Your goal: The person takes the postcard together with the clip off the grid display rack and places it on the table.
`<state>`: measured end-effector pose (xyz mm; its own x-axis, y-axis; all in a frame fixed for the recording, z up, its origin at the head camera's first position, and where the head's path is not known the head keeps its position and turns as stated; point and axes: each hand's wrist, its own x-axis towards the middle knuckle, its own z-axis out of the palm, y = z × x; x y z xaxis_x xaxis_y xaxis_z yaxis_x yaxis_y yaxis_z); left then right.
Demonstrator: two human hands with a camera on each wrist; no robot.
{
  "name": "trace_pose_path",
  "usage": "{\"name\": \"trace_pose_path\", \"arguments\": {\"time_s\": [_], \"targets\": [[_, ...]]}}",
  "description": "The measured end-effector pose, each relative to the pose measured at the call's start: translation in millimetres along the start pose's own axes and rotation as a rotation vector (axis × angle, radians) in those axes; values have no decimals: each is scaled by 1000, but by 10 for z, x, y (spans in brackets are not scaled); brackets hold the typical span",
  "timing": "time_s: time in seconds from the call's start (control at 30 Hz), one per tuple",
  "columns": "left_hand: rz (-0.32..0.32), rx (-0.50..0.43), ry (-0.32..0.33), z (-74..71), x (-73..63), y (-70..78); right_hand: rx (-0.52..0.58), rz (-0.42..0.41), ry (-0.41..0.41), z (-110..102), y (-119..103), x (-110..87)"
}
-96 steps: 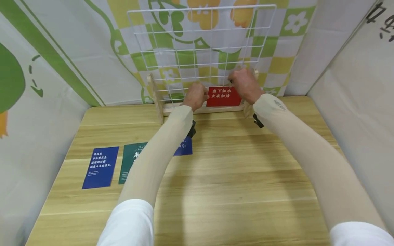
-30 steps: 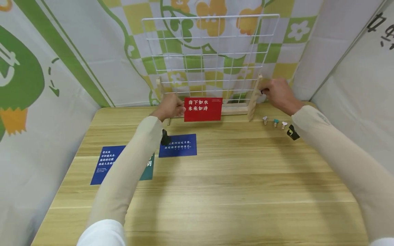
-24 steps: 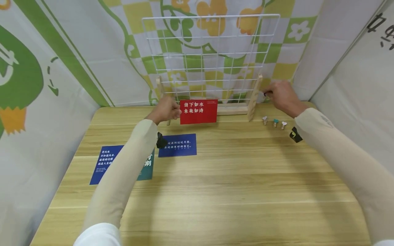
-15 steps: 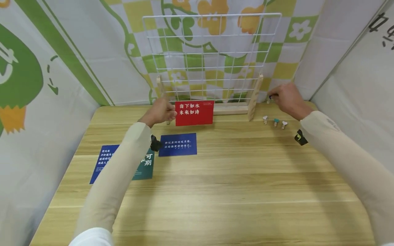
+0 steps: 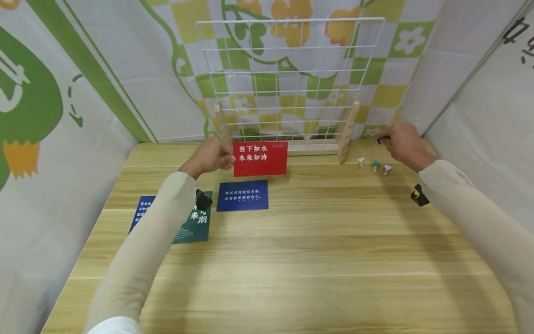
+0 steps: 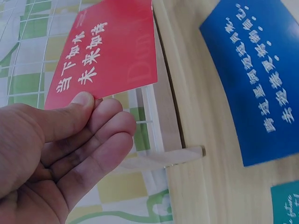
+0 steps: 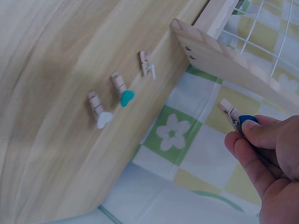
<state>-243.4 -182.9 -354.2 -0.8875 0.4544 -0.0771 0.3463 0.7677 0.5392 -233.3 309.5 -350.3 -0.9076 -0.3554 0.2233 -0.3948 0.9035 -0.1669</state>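
Note:
With thumb and fingers my left hand (image 5: 210, 157) pinches a red card (image 5: 260, 166) with white writing by its left edge. The card stands upright in front of the wire grid's wooden base (image 5: 314, 150). My right hand (image 5: 406, 144), to the right of the stand, pinches a small wooden clothespin (image 7: 229, 111) with a blue heart, its tip pointing away from the fingers in the right wrist view. Below that hand lie three more mini clothespins on the table: one with a teal heart (image 7: 127, 98) between two with white hearts.
A white wire grid (image 5: 292, 20) stands at the back between wooden feet (image 5: 347, 134). On the table's left are a blue card (image 5: 243, 195), a green card (image 5: 196, 227) and another blue card (image 5: 141, 208), the last two partly behind my left sleeve.
The red card has come off the lower grid, moving left and towards me in my left hand. My right hand has moved right with the blue-heart clothespin, uncovering the three on the table.

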Motion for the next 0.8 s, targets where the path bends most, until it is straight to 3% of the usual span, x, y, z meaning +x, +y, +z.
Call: {"name": "trace_pose_path", "arguments": {"time_s": [0.27,0.53,0.8], "targets": [[-49,-27,-55,1,-130,-43,-10,28,-7,52,139,-161],[-86,-69,-100,33,-266,-91,-14,-9,40,129,320,-305],[-119,-122,-129,99,-435,-159,3,32,9,235,441,-447]]}}
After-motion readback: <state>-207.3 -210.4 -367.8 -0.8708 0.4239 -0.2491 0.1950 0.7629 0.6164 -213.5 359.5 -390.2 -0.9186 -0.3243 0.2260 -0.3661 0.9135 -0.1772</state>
